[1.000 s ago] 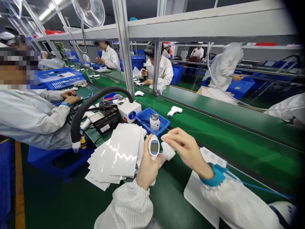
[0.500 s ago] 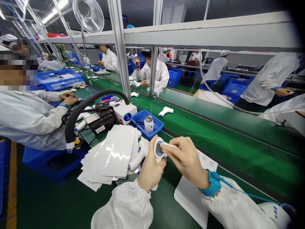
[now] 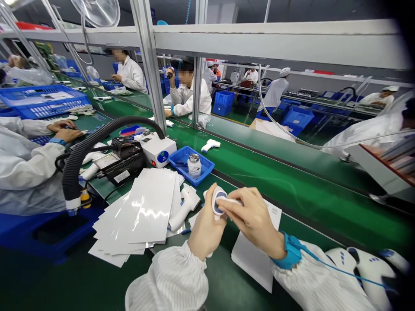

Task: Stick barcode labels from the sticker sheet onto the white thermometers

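- Head view, at the hands: the left hand (image 3: 205,229) is closed around the lower part of a white infrared thermometer (image 3: 219,201), holding it up just above the green surface (image 3: 324,194).
- The right hand (image 3: 251,222) is closed in a pinch on a small white strip (image 3: 231,201), pressing it against the thermometer's head.
- A blue wrist strap (image 3: 290,252) circles the right wrist, and a white sheet (image 3: 254,255) lies beneath that hand.
- Just left of the hands, a second thermometer (image 3: 183,211) lies against a stack of white sheets (image 3: 136,207).
- Farther ahead sit a blue tray (image 3: 182,150) holding a capped bottle (image 3: 194,167) and, beside it, a white benchtop unit (image 3: 155,151) with a black hose (image 3: 84,149).
- To the left, a co-worker's hands (image 3: 65,134) work at the same surface.
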`<action>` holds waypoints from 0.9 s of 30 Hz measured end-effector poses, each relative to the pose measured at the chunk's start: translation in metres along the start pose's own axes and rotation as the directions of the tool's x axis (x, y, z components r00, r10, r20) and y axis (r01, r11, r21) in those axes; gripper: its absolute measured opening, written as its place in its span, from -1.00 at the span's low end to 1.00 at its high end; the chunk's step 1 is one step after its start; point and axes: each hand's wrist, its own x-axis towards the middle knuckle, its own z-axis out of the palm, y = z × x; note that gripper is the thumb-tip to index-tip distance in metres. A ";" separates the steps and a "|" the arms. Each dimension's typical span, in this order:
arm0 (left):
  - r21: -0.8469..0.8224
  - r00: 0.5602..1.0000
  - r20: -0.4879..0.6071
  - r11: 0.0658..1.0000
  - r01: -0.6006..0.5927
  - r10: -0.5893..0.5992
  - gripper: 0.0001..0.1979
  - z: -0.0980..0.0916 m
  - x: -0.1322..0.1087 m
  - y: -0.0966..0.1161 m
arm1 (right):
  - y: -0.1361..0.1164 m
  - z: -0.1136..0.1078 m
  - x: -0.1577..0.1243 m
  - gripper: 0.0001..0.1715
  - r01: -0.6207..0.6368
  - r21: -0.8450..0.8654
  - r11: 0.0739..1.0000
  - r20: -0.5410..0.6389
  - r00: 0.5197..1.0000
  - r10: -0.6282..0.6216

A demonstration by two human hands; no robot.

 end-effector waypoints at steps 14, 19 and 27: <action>-0.013 0.986 0.065 0.988 0.152 -0.151 -0.17 0.004 0.005 0.008 | 0.069 0.016 -0.004 -0.70 -0.642 0.159 0.750 0.072 0.765 0.640; -0.048 0.998 -0.036 0.998 0.050 -0.051 -0.19 0.004 0.004 0.014 | 0.060 0.023 -0.016 -0.51 -0.739 0.260 0.621 0.229 0.672 0.704; 0.013 0.997 0.053 0.998 -0.065 0.065 -0.27 0.038 0.006 0.004 | 0.009 -0.012 -0.054 -0.57 -0.778 0.612 0.140 0.460 0.494 0.738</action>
